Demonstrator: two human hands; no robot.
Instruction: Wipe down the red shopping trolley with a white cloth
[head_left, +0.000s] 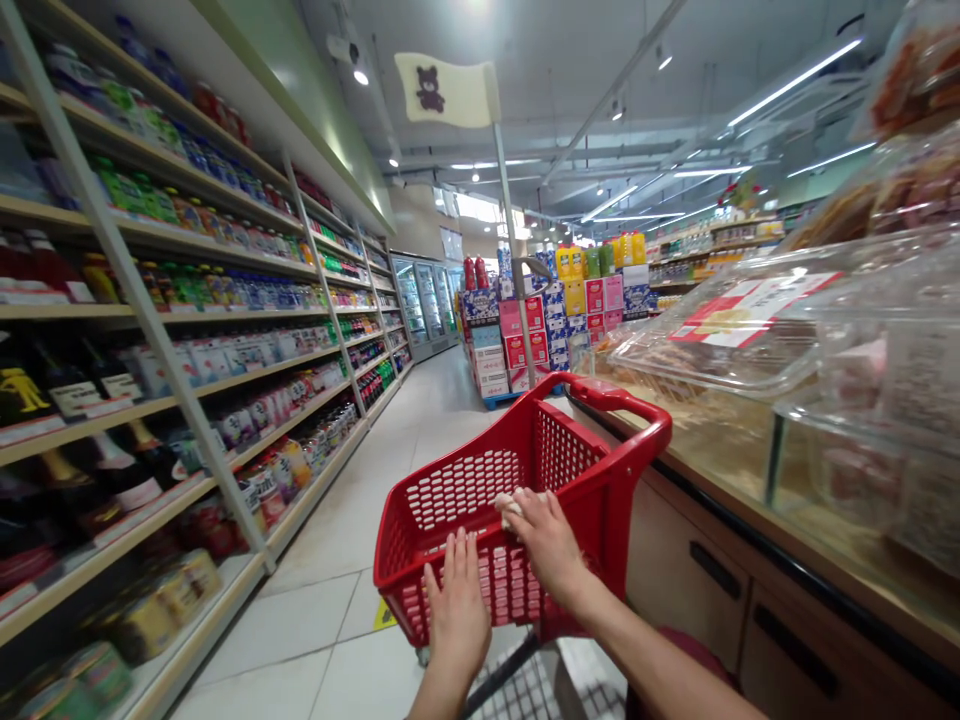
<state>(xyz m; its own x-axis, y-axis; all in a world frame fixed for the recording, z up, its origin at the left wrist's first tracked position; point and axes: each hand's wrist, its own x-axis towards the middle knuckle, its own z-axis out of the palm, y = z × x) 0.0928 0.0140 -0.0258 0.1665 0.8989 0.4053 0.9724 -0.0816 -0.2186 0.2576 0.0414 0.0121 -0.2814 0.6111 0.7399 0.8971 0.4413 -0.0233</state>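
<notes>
A red plastic shopping cart basket [480, 485] with perforated walls stands right in front of me, its handle [637, 440] to the right. My right hand [546, 540] presses a crumpled white cloth [514, 508] against the top of the near side wall, fingers bent over it. Flat against the same wall, further left, lies my left hand [459, 605], its fingers stretched out and nothing in them. A pole with a cream bear flag [448, 90] rises behind the basket.
Shelves of drinks [217, 340] line the left side. On the right runs a counter [712, 500] with clear plastic food packs [720, 330]. Stacked boxes and bottles [525, 330] stand ahead on a pallet. Glass-door fridges [424, 300] are further back, past the tiled floor [300, 590].
</notes>
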